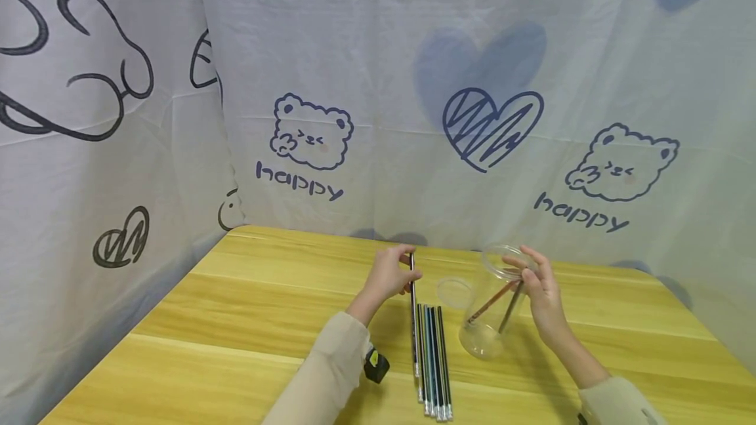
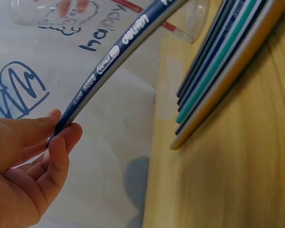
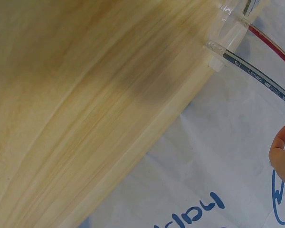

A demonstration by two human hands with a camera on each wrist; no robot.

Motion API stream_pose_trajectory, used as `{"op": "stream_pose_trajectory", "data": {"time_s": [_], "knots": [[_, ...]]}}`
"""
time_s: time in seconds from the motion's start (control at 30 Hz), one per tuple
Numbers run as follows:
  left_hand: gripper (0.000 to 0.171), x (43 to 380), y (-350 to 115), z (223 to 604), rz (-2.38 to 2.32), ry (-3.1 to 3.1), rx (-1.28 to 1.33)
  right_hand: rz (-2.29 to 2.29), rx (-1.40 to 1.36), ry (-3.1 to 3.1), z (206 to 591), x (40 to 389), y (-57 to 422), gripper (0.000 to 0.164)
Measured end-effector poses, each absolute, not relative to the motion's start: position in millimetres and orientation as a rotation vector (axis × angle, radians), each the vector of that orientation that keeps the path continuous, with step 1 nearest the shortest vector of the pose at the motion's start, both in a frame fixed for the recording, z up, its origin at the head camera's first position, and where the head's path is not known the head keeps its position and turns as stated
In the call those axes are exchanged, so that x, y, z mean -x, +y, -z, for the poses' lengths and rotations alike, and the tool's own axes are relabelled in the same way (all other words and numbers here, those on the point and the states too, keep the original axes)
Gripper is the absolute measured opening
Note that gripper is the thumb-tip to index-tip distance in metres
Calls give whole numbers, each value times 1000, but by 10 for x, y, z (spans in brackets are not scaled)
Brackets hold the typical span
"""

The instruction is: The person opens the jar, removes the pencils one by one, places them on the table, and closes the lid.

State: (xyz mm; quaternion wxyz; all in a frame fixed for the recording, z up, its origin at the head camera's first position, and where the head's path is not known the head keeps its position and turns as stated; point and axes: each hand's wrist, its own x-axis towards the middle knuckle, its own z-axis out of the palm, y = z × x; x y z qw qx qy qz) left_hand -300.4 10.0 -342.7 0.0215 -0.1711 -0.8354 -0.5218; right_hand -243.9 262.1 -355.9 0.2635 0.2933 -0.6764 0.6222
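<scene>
My left hand (image 1: 388, 273) pinches the far end of a dark blue pencil (image 2: 109, 59) between thumb and fingers. Its silver-capped end points toward me, beside a row of several pencils (image 1: 436, 359) lying on the table. To the right, my right hand (image 1: 545, 300) grips the rim of a clear plastic jar (image 1: 481, 344), thumb and fingers around its open mouth. Inside the jar lean a red pencil (image 1: 490, 303) and a dark pencil (image 3: 256, 73), both slanted. In the right wrist view only part of the right hand (image 3: 281, 152) shows.
A clear round lid (image 1: 454, 293) lies on the wood-grain table (image 1: 236, 320) behind the row, left of the jar. A white printed curtain (image 1: 384, 84) hangs right behind the table's far edge, another along the left side.
</scene>
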Motion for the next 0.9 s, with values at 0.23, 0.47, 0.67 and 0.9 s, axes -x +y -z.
{"op": "stream_pose_trajectory", "data": {"time_s": [0.23,0.47,0.67,0.9], "knots": [[50,3039,93,3524,1629,-2647,535,-1690,-795,-1823,3556,2441,2609,37],[51,3055,76,3613,1599,-2738,549,-1693,-815,-1814,3545,2438,2596,38],[51,3061,87,3686,1607,-2805,536,-1674,-810,-1829,3539,2423,2600,38],[47,3060,91,3754,1603,-2844,509,-1690,-824,-1813,3563,2449,2607,39]]}}
